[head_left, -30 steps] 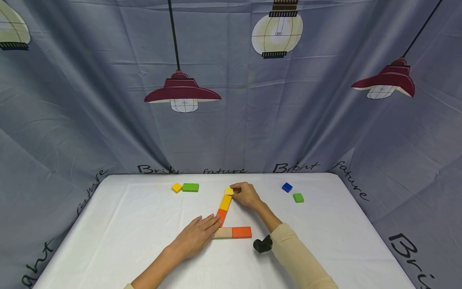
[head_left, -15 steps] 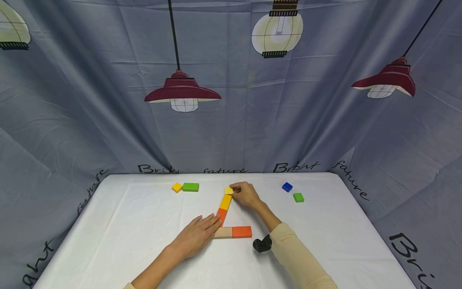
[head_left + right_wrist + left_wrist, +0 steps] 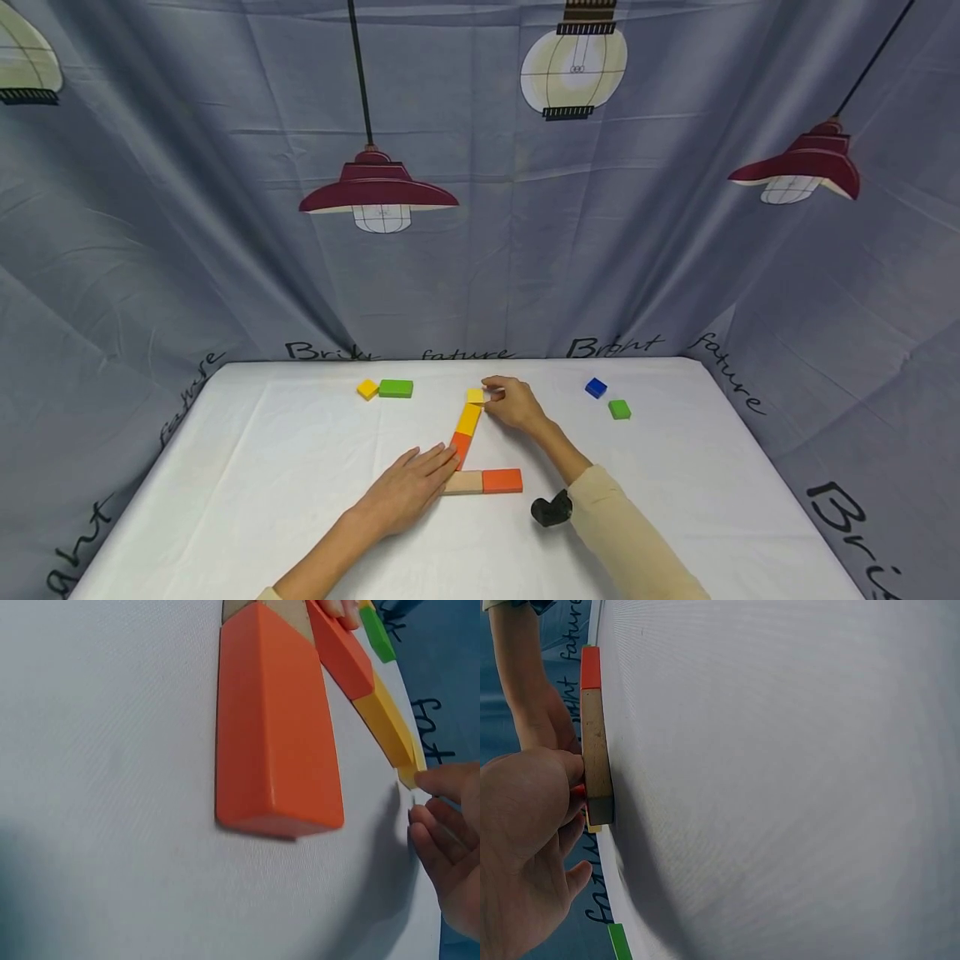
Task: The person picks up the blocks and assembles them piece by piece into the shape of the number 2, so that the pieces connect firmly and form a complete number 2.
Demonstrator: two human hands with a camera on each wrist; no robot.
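A slanting row on the white table has a small light-yellow block (image 3: 476, 396) at its far end, a yellow block (image 3: 468, 419) after it, then an orange block (image 3: 461, 448). Across its near end lie a bare wooden block (image 3: 464, 482) and a second orange block (image 3: 502, 481), end to end. My left hand (image 3: 408, 492) lies over the near corner, its fairly straight fingers touching the slanting orange block and covering part of the wood. My right hand (image 3: 513, 404) is beside the light-yellow block with thumb and index finger parted; the right wrist view has a fingertip close to it.
At the back left are a yellow block (image 3: 367, 389) and a green block (image 3: 396, 388). A blue block (image 3: 596, 387) and another green block (image 3: 619, 409) lie at the right. A black device (image 3: 551, 508) is at the right sleeve. A printed curtain (image 3: 480, 275) stands behind the table.
My right hand has let go of the light-yellow block and shifted slightly right, its fingers spreading. My left hand and the row of blocks stay where they were.
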